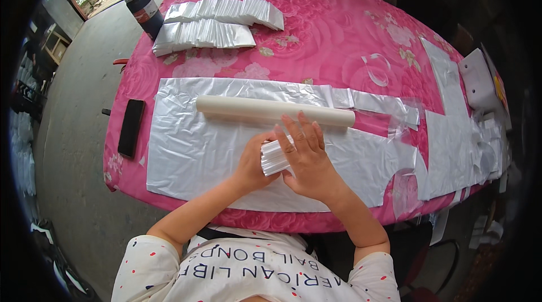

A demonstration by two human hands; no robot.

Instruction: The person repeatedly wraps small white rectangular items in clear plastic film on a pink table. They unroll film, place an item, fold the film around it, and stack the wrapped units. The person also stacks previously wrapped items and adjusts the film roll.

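My left hand (254, 158) is closed around a thick folded bundle of thin whitish plastic (274, 159), its many layers showing at the top edge. My right hand (307, 161) lies against the bundle's right side, fingers stretched and slightly apart. Under both hands a silvery-white plastic vest bag (197, 161) is spread flat, its handle cut-outs toward the right. Just beyond my fingers a long cream tube (259, 110) rests across the bag.
Rows of folded plastic bundles (209, 34) stand at the far left beside a dark jar (141, 8) with a black lid. A black phone (131, 128) lies near the left edge. More plastic sheets (451, 149) and a white box (479, 80) occupy the right of the pink flowered tablecloth (333, 25).
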